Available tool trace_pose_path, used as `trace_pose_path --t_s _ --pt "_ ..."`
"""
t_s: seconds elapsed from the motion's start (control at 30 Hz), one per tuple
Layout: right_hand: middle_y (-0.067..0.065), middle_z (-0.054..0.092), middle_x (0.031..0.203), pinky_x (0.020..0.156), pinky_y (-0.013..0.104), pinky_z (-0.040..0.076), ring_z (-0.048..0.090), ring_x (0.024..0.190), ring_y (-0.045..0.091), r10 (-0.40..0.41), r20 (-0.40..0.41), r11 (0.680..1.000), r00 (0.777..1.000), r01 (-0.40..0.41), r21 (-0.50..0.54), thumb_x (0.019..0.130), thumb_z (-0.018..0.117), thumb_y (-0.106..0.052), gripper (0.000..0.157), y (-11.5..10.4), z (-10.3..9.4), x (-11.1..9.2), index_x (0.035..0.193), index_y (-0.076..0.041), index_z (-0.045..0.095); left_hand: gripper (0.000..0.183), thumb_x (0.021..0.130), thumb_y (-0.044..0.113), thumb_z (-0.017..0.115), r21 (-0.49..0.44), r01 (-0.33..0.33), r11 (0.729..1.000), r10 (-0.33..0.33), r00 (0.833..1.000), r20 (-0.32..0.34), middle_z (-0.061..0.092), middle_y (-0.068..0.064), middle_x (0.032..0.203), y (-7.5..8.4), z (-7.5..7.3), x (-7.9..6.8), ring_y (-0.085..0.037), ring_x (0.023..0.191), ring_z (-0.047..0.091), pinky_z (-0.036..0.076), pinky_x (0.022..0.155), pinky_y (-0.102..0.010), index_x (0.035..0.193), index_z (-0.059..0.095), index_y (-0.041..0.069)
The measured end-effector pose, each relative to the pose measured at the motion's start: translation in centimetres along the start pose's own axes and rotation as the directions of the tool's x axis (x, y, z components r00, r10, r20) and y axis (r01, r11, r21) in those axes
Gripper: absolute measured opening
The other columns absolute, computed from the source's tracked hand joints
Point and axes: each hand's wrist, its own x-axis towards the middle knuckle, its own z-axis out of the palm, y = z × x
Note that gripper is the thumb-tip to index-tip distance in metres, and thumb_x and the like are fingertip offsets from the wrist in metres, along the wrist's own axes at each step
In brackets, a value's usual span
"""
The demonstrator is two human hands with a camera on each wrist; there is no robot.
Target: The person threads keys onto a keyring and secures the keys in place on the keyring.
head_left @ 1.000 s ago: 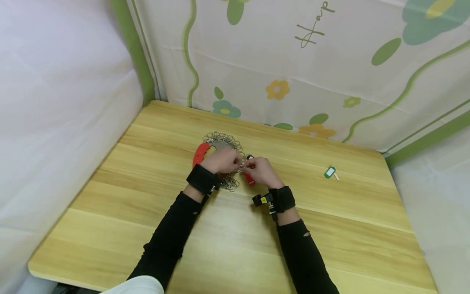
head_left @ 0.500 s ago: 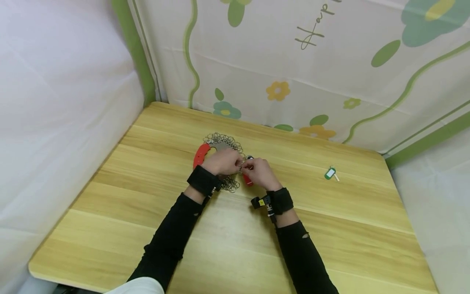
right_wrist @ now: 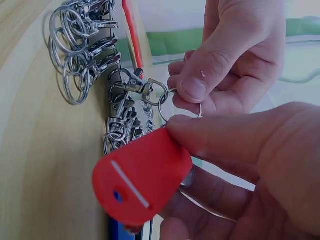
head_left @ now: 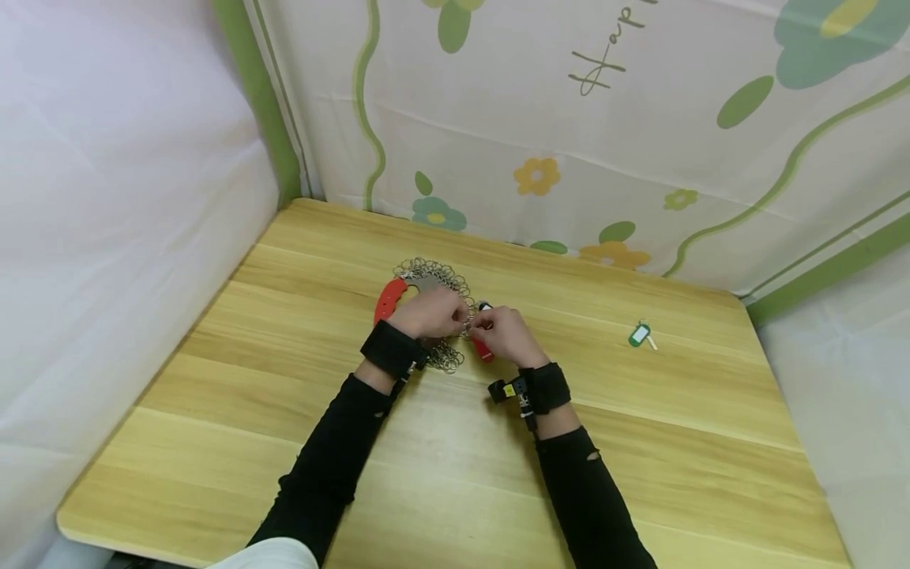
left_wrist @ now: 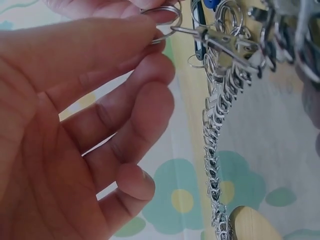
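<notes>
A key holder with a curved red handle (head_left: pixel 389 299) and a grey plate (head_left: pixel 425 280) lies on the table, its edge lined with metal clasps and split rings. My left hand (head_left: pixel 437 310) reaches over it and pinches a split ring (left_wrist: pixel 178 19) between thumb and fingertips. That ring is linked to a swivel clasp (left_wrist: pixel 220 45) on the holder. My right hand (head_left: pixel 508 332), facing the left, holds a red key tag (right_wrist: pixel 145 175) by its narrow end, thumb right at the split ring. Other fingers curl beneath the tag, partly hidden.
A green key tag (head_left: pixel 639 334) with a white label lies on the right part of the wooden table (head_left: pixel 426 474). Several split rings (right_wrist: pixel 75 75) hang from the holder near the hands. A flower-printed curtain (head_left: pixel 483 118) stands behind the table.
Both hands stay at the same spot over the holder. The right hand shifts slightly left toward the left fingertips, then slightly back right; the red key tag shifts with it.
</notes>
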Motion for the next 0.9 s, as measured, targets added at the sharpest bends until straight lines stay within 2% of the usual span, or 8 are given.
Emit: trace_pose_path --t_s 0.23,0.4,0.53,0.9 --pt "0.001 0.066 0.079 0.055 0.027 0.045 0.055 0.056 0.011 -0.034 -0.024 0.999 0.999 0.033 -0.018 0.091 0.064 -0.012 0.01 0.13 0.28 0.18 0.089 -0.01 0.074 0.021 0.088 0.007 0.061 0.03 0.002 1.0 -0.002 1.0 -0.006 0.055 0.002 0.066 0.18 0.11 -0.01 -0.012 0.056 0.049 0.04 0.057 -0.024 0.069 0.064 0.014" --pt "0.001 0.067 0.084 0.06 0.028 0.048 0.058 0.058 0.01 -0.051 -0.034 0.998 0.998 0.05 -0.031 0.09 0.065 -0.013 0.009 0.19 0.61 0.25 0.089 -0.012 0.074 0.027 0.091 0.013 0.062 0.023 0.03 0.999 -0.03 1.0 -0.003 0.047 0.004 0.059 0.26 0.26 0.14 -0.01 0.051 0.043 0.036 0.053 -0.022 0.064 0.059 0.015" --pt "0.001 0.066 0.082 0.059 0.029 0.046 0.057 0.06 0.011 -0.037 -0.044 0.999 0.998 0.036 -0.029 0.09 0.065 -0.013 0.009 0.31 0.63 0.23 0.088 -0.01 0.073 0.027 0.089 0.009 0.062 0.022 0.04 0.999 -0.04 0.999 0.0 0.042 0.004 0.057 0.06 0.34 0.16 -0.01 0.05 0.039 0.034 0.053 -0.022 0.063 0.056 0.014" --pt "0.0 0.064 0.075 0.053 0.028 0.041 0.051 0.054 0.013 -0.047 -0.044 0.999 0.998 0.046 -0.025 0.09 0.064 -0.01 0.011 0.38 0.45 0.11 0.083 -0.006 0.072 0.019 0.088 0.007 0.059 0.012 0.034 0.999 -0.034 0.999 0.003 0.054 0.001 0.064 -0.04 0.2 -0.02 -0.013 0.055 0.048 0.038 0.054 -0.024 0.07 0.063 0.014"
